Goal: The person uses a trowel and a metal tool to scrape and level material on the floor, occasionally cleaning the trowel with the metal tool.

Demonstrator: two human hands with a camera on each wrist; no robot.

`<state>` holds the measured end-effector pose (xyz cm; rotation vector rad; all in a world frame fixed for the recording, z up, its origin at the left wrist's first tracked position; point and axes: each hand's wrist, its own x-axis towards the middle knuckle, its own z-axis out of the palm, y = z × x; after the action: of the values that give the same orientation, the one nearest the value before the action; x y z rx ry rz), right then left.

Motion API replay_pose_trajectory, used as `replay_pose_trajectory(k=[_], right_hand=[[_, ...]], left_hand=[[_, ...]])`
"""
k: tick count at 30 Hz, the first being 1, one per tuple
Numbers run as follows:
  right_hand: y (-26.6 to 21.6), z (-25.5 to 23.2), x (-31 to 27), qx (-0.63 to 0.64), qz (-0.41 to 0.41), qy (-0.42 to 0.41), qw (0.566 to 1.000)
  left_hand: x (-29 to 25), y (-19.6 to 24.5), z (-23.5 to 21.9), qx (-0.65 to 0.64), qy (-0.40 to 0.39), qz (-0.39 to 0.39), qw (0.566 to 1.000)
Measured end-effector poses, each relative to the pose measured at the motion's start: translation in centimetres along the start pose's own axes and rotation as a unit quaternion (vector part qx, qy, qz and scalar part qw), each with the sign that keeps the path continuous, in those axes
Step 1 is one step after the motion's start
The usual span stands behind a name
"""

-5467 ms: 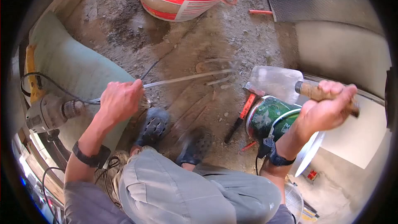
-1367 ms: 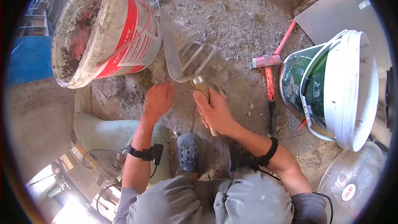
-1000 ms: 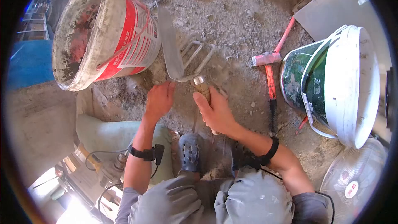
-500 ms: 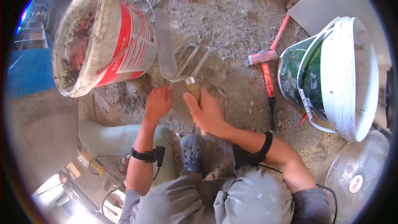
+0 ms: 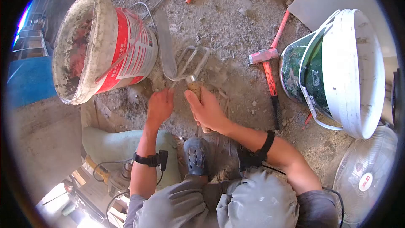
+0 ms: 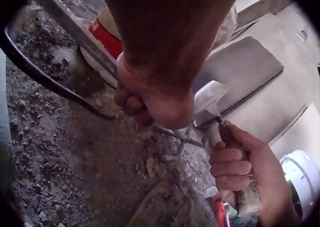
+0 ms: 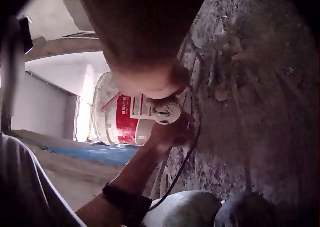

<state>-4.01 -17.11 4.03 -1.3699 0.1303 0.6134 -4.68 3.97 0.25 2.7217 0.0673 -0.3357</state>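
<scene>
My right hand [image 5: 207,110] grips the wooden handle [image 5: 194,88] of a trowel. Its flat metal blade [image 5: 166,44] points away from me, seen nearly edge-on in the head view and overlapping the rungs of a metal mixing paddle [image 5: 201,61]. Left of it, my left hand [image 5: 160,106] holds the paddle by its metal rod, fingers curled in the left wrist view [image 6: 131,104]. That view also shows the trowel blade [image 6: 210,95] beyond the left hand. In the right wrist view the handle's butt [image 7: 166,112] faces the camera, partly hiding the left hand [image 7: 167,134].
A crusted white-and-red bucket [image 5: 107,50] stands at left. A red-handled hammer [image 5: 270,78] lies on the dusty ground near a green-and-white bucket [image 5: 322,74]. A fan [image 5: 365,177] is at lower right, and a drill [image 5: 114,177] sits by a pale green sack [image 5: 105,141].
Since the oldest frame, the trowel has come from the far right to the paddle, close to the left hand. Over the last second both hands keep their grips and the head view shifts slightly.
</scene>
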Motion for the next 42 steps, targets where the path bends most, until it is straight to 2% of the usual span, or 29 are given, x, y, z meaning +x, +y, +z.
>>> replay_pose_trajectory(k=[1,4,7,10,13,16,19,22,25,28,32,33,35,37,39,41,42], right_hand=[[0.0,0.0,0.2,0.005,0.042,-0.01,0.999],[1.1,0.9,0.2,-0.009,-0.032,0.036,0.999],[0.8,0.8,0.1,-0.06,-0.065,0.06,0.994],[-1.6,0.5,-0.4,0.031,0.1,0.019,0.994],[0.5,0.7,-0.2,-0.011,-0.068,0.04,0.997],[1.1,0.8,0.2,0.022,0.012,0.023,0.999],[0.7,1.2,-0.5,0.045,0.024,0.025,0.998],[1.8,1.2,-0.1,-0.091,-0.101,0.07,0.988],[-0.4,1.0,-1.0,0.034,0.059,0.003,0.998],[-0.1,1.3,-0.9,-0.026,-0.095,0.04,0.994],[1.1,1.2,0.7,-0.003,-0.023,0.057,0.998],[0.0,0.9,0.4,-0.002,-0.02,0.048,0.999],[-0.3,0.9,0.2,-0.004,-0.041,0.043,0.998],[0.2,1.2,0.2,-0.01,-0.095,0.052,0.994],[0.9,1.0,1.1,-0.015,-0.034,0.081,0.996],[1.3,0.7,1.4,0.042,0.027,0.076,0.996],[-0.6,0.1,0.7,0.099,0.059,0.055,0.992]], left_hand=[[-0.2,0.2,-0.1,0.0,0.001,-0.005,1.0],[-0.1,-0.1,0.1,0.008,0.003,0.003,1.0],[-0.1,-0.5,0.6,0.002,0.01,0.006,1.0],[0.2,-0.6,0.4,-0.003,0.006,0.011,1.0],[0.1,-0.8,0.6,0.003,0.006,0.022,1.0],[-0.1,-1.0,0.9,-0.002,0.005,0.008,1.0],[0.1,-1.2,0.8,0.001,-0.001,0.008,1.0],[0.1,-0.7,0.5,0.007,0.003,0.016,1.0],[0.3,-0.7,0.4,-0.003,0.002,0.024,1.0],[0.2,-0.8,0.7,-0.017,0.001,0.023,1.0],[0.2,-0.4,0.3,-0.007,-0.01,0.001,1.0],[0.3,-0.4,0.2,-0.009,-0.009,0.008,1.0],[0.1,-0.6,0.4,-0.014,-0.009,0.017,1.0],[0.0,-0.2,0.2,-0.017,-0.009,0.014,1.0],[0.1,0.0,0.1,-0.016,-0.003,0.009,1.0],[0.1,-0.5,0.4,-0.007,-0.002,0.005,1.0],[0.2,-0.5,0.4,-0.005,0.001,0.011,1.0]])
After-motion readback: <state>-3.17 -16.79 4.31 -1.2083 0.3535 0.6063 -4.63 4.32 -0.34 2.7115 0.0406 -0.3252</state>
